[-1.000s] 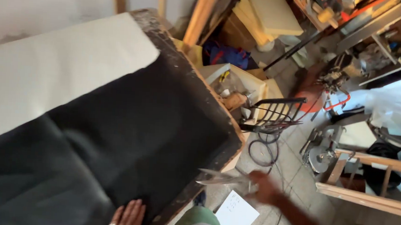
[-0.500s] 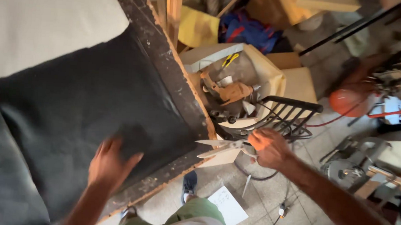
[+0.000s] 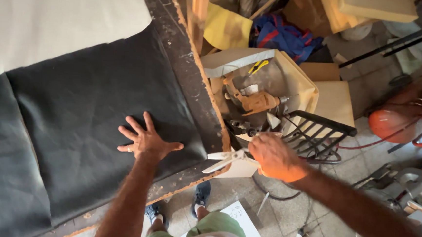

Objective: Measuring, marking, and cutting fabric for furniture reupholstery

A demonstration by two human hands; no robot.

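The scissors (image 3: 228, 159) sit in the right hand (image 3: 276, 159), blades parted and pointing left, just off the near right corner of the surface (image 3: 193, 90); the hand is clenched round the handles, which it hides. The left hand (image 3: 146, 140) lies flat with fingers spread on the black fabric (image 3: 84, 111), gripping nothing, near that fabric's right edge; the fabric covers most of the surface, with a pale sheet (image 3: 56, 21) lying beyond it at the far side. The surface's bare rim is dark, worn and chipped along the edge. Just beyond the right hand stands an open box (image 3: 291, 79) holding an orange tool (image 3: 253, 101) and other odds and ends; a black wire rack (image 3: 317, 132) leans against it. Farther off lie a yellow foam piece (image 3: 226, 29), a blue cloth (image 3: 284, 37) and an orange tank (image 3: 391, 122) well to the right. On the tiled floor below are the person's shoes (image 3: 201, 198) and a white paper (image 3: 239, 218).
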